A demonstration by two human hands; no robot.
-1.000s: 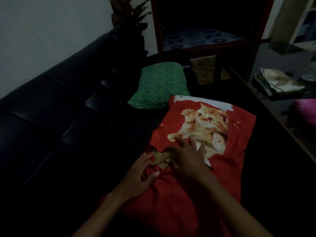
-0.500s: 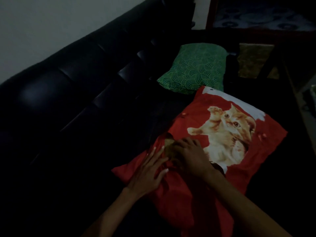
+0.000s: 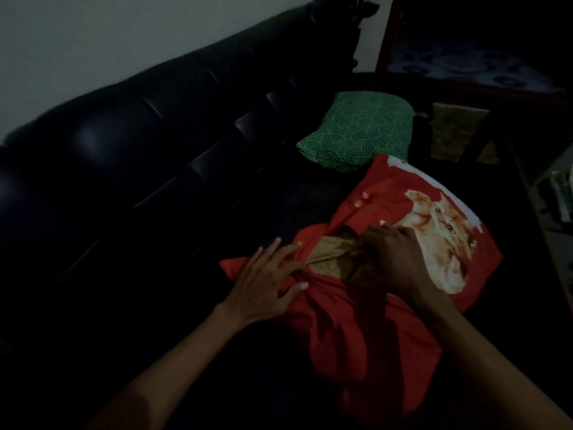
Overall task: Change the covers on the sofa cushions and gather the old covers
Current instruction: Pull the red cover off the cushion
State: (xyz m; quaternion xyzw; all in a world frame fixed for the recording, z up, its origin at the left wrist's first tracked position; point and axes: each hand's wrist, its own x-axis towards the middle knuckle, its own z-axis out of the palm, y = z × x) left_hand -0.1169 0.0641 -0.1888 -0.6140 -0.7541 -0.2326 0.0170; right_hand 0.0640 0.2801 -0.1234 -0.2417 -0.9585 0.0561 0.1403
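Note:
A cushion in a red cover with an orange cat print (image 3: 381, 311) lies on the black sofa seat. Through a gap in the cover's left edge shows a tan inner fabric (image 3: 328, 259). My left hand (image 3: 266, 283) lies flat on the red cover beside the gap, fingers spread and straight. My right hand (image 3: 393, 259) has its fingers curled, pinching the tan fabric at the gap. A cushion in a green wave-pattern cover (image 3: 359, 131) lies farther along the seat, touching the red one's far corner.
The black leather sofa (image 3: 130, 156) fills the left and centre, its backrest against a pale wall. A dark red wooden frame (image 3: 387, 35) stands beyond the sofa's end. Folded fabric (image 3: 562, 193) lies at the right edge, in dim light.
The gap in the red cover has widened and more tan fabric shows. My right hand has curled onto that fabric. My view has shifted left and nearer.

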